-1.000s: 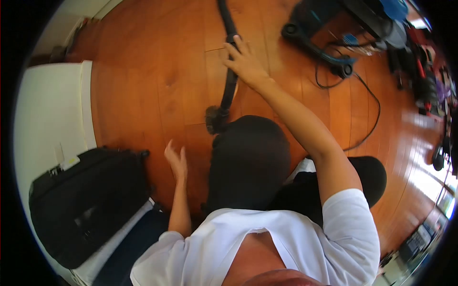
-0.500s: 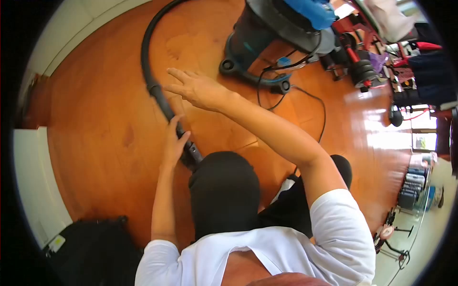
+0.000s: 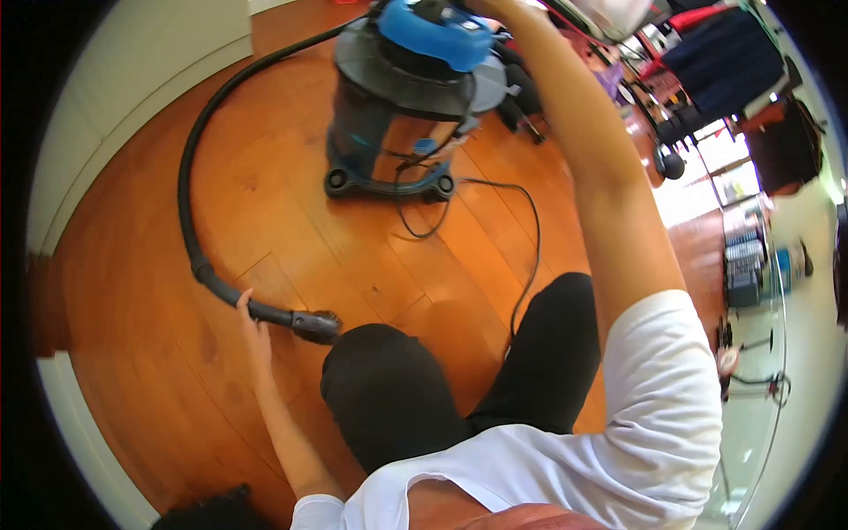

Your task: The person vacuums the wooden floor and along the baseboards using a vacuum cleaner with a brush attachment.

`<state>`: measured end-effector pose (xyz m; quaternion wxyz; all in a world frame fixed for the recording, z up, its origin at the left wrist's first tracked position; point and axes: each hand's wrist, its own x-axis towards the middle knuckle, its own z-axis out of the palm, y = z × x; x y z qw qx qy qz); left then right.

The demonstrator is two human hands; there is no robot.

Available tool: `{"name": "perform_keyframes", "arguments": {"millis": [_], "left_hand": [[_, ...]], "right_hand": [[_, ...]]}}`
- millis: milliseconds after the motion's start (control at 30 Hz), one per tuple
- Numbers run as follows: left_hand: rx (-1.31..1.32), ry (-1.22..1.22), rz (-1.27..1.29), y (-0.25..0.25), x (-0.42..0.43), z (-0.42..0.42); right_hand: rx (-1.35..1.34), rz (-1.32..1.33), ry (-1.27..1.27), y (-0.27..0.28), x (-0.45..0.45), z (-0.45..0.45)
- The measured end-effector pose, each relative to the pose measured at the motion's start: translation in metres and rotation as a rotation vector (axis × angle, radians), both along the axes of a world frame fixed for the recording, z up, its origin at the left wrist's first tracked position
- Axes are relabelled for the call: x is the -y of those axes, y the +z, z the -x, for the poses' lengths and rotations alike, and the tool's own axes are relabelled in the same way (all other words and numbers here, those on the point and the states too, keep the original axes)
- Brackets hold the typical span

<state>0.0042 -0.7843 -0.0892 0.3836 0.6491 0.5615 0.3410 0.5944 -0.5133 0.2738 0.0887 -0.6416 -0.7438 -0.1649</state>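
The left hand (image 3: 254, 331) is closing its fingers around the black hose tube (image 3: 276, 314), just behind the dark brush nozzle (image 3: 316, 327); a grip so near the end is probably steadying the nozzle beside the bent knee (image 3: 371, 353). Whether the bristles are touching the floor (image 3: 256, 212) is hard to tell.

The flexible hose (image 3: 185, 185) is running from that tube in a wide curve up to the vacuum cleaner (image 3: 397, 132), its slack seemingly letting the nozzle end lie near the person while the machine is standing farther off. The vacuum cleaner is standing upright on the wooden floor, ahead of the knees, and its caster base (image 3: 389, 187) is holding the drum just clear of the boards.

The right arm is extending over the machine, so the right hand (image 3: 484, 7) is sitting at the upper edge of the view, near the blue top (image 3: 446, 40); being cut off, it is not showing whether it is gripping anything. The power cord (image 3: 536, 234) is lying in loose bends on the floor, apart from both hands.
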Motion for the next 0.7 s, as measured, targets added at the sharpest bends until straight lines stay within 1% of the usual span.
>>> {"name": "perform_keyframes", "arguments": {"millis": [67,100,167,200,233,300,367,467,533,567,633,700], "left_hand": [[-0.071,0.033,0.045,-0.012,-0.006,0.006],[-0.234,0.07,-0.04,0.011,0.001,-0.001],[-0.485,0.11,-0.098,0.039,0.011,-0.009],[-0.61,0.136,-0.122,0.046,0.014,-0.011],[-0.663,0.151,-0.159,0.05,0.016,-0.012],[-0.771,0.153,-0.235,0.056,0.018,-0.014],[-0.794,0.161,-0.245,0.056,0.016,-0.015],[-0.848,0.168,-0.241,0.059,0.015,-0.018],[-0.872,0.169,-0.251,0.059,0.015,-0.019],[-0.877,0.162,-0.243,0.063,0.016,-0.02],[-0.87,0.176,-0.252,0.051,0.014,-0.016],[-0.88,0.177,-0.271,0.044,0.009,-0.013]], "right_hand": [[-0.047,-0.158,0.297,-0.024,-0.039,-0.034],[-0.063,-0.135,0.217,-0.017,-0.018,-0.023],[-0.102,-0.091,0.096,0.008,0.037,0.032],[-0.111,-0.146,0.204,0.0,0.026,0.029],[-0.077,-0.118,0.151,-0.002,0.022,0.021],[-0.033,-0.049,0.047,0.02,0.06,0.05],[-0.015,0.035,-0.035,0.033,0.079,0.064],[0.065,-0.021,0.059,0.027,0.068,0.045],[0.122,0.0,0.097,0.03,0.075,0.04],[0.101,0.011,0.102,0.029,0.078,0.039],[0.058,0.026,0.089,0.027,0.088,0.036],[0.013,0.034,0.044,0.036,0.13,0.055]]}}
